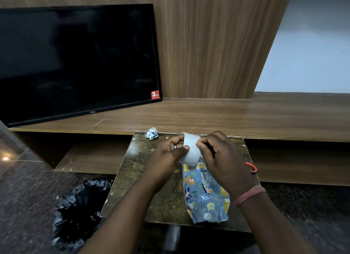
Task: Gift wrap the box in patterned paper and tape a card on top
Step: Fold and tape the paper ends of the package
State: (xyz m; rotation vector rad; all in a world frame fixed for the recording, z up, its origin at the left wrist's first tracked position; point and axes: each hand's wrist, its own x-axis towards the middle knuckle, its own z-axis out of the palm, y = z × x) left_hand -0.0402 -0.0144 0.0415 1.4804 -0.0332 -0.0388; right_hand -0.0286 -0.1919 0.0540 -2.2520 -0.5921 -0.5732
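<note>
The person held a roll of clear tape (190, 148) above the far half of the small worn table (144, 178). The left hand (170, 152) gripped the roll, thumb across its outer face, apparently to steady it. The right hand (217, 155) pinched at the roll's edge with thumb and fingertips, probably picking for the loose end; whether a strip was already lifted could not be told.

Under the hands, towards the table's right side, lay the box (207, 195), already covered in blue animal-print paper, its near end reaching the near edge, presumably kept close for taping. A crumpled paper scrap (152, 133) sat at the far edge. Red-handled scissors (252, 167) showed at the right edge, partly hidden by the right hand. No card was visible.
</note>
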